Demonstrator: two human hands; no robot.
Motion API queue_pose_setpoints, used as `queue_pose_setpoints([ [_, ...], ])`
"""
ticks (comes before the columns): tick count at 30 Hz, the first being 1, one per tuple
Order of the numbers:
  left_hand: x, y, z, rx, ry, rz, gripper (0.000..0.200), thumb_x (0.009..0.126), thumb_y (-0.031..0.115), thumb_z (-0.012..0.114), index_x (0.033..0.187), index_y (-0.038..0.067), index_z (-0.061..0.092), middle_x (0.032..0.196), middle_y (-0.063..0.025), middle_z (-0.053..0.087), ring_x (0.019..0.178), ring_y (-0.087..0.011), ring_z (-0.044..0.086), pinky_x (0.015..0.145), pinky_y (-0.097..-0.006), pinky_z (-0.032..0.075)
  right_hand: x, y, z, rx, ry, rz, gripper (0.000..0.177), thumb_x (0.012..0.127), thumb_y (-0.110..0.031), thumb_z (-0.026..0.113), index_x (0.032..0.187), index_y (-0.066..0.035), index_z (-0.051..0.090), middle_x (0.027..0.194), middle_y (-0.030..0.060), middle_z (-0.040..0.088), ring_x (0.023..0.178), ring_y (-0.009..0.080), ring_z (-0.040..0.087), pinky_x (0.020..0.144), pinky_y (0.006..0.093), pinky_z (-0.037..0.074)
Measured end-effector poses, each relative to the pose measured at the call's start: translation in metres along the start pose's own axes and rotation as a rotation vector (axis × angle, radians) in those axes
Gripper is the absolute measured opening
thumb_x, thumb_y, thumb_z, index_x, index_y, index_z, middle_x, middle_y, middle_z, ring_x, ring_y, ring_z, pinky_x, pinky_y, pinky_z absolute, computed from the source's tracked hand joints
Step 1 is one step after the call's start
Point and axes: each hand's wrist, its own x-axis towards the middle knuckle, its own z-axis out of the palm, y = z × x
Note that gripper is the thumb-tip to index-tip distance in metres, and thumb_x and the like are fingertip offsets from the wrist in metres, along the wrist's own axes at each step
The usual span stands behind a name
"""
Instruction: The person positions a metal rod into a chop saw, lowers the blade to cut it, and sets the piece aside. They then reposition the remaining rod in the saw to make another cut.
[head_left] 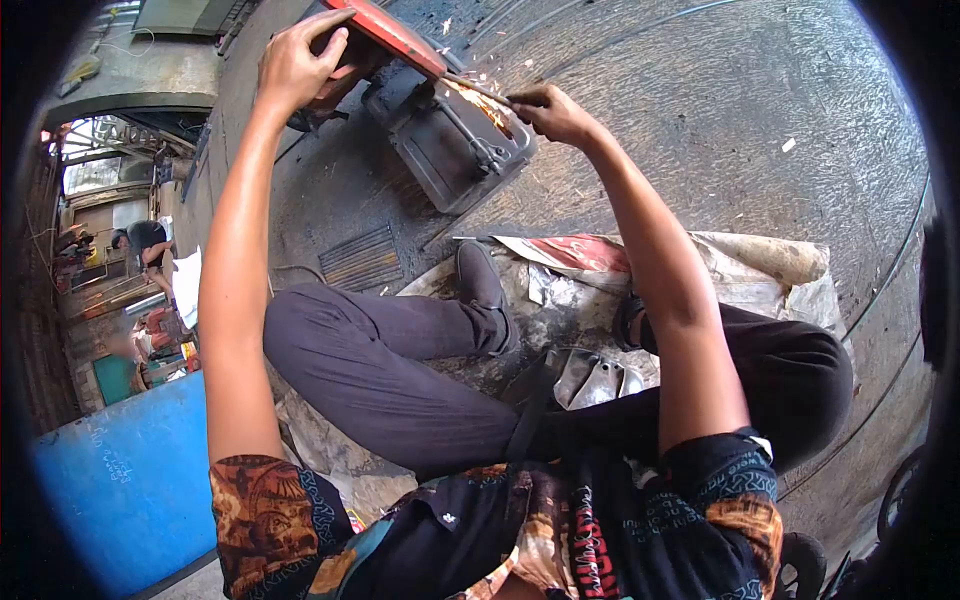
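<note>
Shirt (pixel 535 530), left grip (pixel 300 65) wide on red metal (pixel 405 43), right grip (pixel 550 113) holding rod (pixel 482 91), slanting leftward

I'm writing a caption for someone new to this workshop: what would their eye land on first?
Most likely the bright orange sparks near the top, spraying where the rod in the right hand meets the end of the red metal part, which the left hand touches. Next might come the large blue panel at lower left, vivid against the grey floor.
</note>
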Motion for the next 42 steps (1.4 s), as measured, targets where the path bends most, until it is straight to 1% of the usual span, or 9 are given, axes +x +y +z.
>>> queue_pose_setpoints([
  [2, 0.0, -0.003, 0.002, 0.012, 0.009, 0.0, 0.033, 0.094, 0.029, 0.059, 0.122, 0.014, 0.068, 0.122, -0.0096, 0.067, 0.116, -0.0268, 0.063, 0.097, -0.0351, 0.047, 0.003, -0.001, -0.001, 0.054, -0.002, 0.028, 0.029, 0.089, -0.016, 0.059, 0.112, -0.001, 0.07, 0.078, 0.0094, 0.069, 0.07, 0.0148, 0.063, 0.066, 0.0336, 0.051],
  [9, 0.0, -0.001, 0.0, 0.034, 0.005, -0.004, 0.032, 0.094, 0.028, 0.058, 0.121, 0.016, 0.069, 0.122, -0.0093, 0.067, 0.115, -0.0263, 0.063, 0.096, -0.0343, 0.048, 0.005, 0.004, 0.006, 0.099, 0.054, 0.039, 0.035, 0.085, -0.013, 0.061, 0.118, -0.004, 0.067, 0.078, 0.008, 0.068, 0.066, 0.0131, 0.059, 0.063, 0.0307, 0.049],
  [11, 0.0, 0.0, 0.001, 0.028, 0.001, -0.015, 0.031, 0.094, 0.027, 0.058, 0.121, 0.016, 0.069, 0.122, -0.0093, 0.067, 0.115, -0.0264, 0.063, 0.096, -0.0343, 0.049, 0.01, 0.016, 0.015, 0.118, 0.07, -0.182, 0.037, 0.083, -0.015, 0.066, 0.119, -0.005, 0.066, 0.079, 0.0064, 0.069, 0.064, 0.0121, 0.058, 0.058, 0.0299, 0.048],
  [15, 0.001, -0.003, 0.002, -0.004, 0.016, 0.005, 0.03, 0.095, 0.025, 0.057, 0.122, 0.016, 0.069, 0.122, -0.009, 0.068, 0.114, -0.0255, 0.064, 0.095, -0.034, 0.049, -0.004, -0.005, -0.001, 0.357, -0.072, 0.036, 0.036, 0.086, -0.017, 0.069, 0.12, -0.005, 0.066, 0.075, 0.0027, 0.068, 0.06, 0.0079, 0.053, 0.051, 0.0261, 0.04],
  [20, 0.0, 0.009, -0.003, -0.071, -0.03, -0.102, 0.03, 0.096, 0.024, 0.056, 0.122, 0.015, 0.069, 0.122, -0.0094, 0.068, 0.111, -0.0249, 0.066, 0.094, -0.0337, 0.049, 0.006, 0.003, -0.005, -0.002, -0.009, -0.006, 0.033, 0.089, -0.015, 0.062, 0.119, -0.002, 0.067, 0.094, 0.0126, 0.075, 0.084, 0.0176, 0.069, 0.081, 0.0354, 0.053],
  [24, 0.0, 0.008, -0.003, -0.051, -0.006, -0.077, 0.03, 0.095, 0.024, 0.056, 0.121, 0.015, 0.069, 0.122, -0.01, 0.068, 0.112, -0.0252, 0.066, 0.094, -0.034, 0.05, 0.008, 0.007, -0.002, 0.045, 0.021, -0.091, 0.034, 0.09, -0.016, 0.062, 0.122, -0.004, 0.067, 0.094, 0.0123, 0.075, 0.085, 0.0168, 0.068, 0.08, 0.035, 0.053],
  [26, 0.0, 0.006, -0.002, -0.044, 0.003, -0.061, 0.03, 0.095, 0.024, 0.056, 0.121, 0.015, 0.069, 0.122, -0.01, 0.068, 0.112, -0.0254, 0.065, 0.094, -0.0341, 0.05, 0.01, 0.004, -0.003, 0.075, -0.039, -0.075, 0.037, 0.094, -0.018, 0.059, 0.129, -0.007, 0.063, 0.076, -0.001, 0.062, 0.061, 0.0067, 0.048, 0.051, 0.0255, 0.041],
  [29, 0.001, -0.002, 0.0, -0.001, 0.013, 0.005, 0.03, 0.095, 0.024, 0.056, 0.12, 0.015, 0.069, 0.122, -0.0103, 0.067, 0.113, -0.0259, 0.065, 0.095, -0.0343, 0.049, 0.002, -0.01, -0.009, 0.129, -0.046, 0.061, 0.033, 0.092, -0.016, 0.062, 0.122, -0.005, 0.067, 0.08, 0.0063, 0.07, 0.067, 0.0099, 0.06, 0.063, 0.0288, 0.051],
  [42, 0.002, -0.006, 0.007, -0.034, 0.071, 0.024, 0.03, 0.092, 0.027, 0.056, 0.116, 0.017, 0.071, 0.116, -0.0094, 0.069, 0.108, -0.0278, 0.066, 0.093, -0.0356, 0.051, -0.001, -0.001, -0.012, 0.322, -0.14, 0.132, 0.03, 0.095, -0.014, 0.056, 0.123, -0.007, 0.065, 0.075, -0.0021, 0.056, 0.055, 0.0059, 0.047, 0.046, 0.0224, 0.037],
])
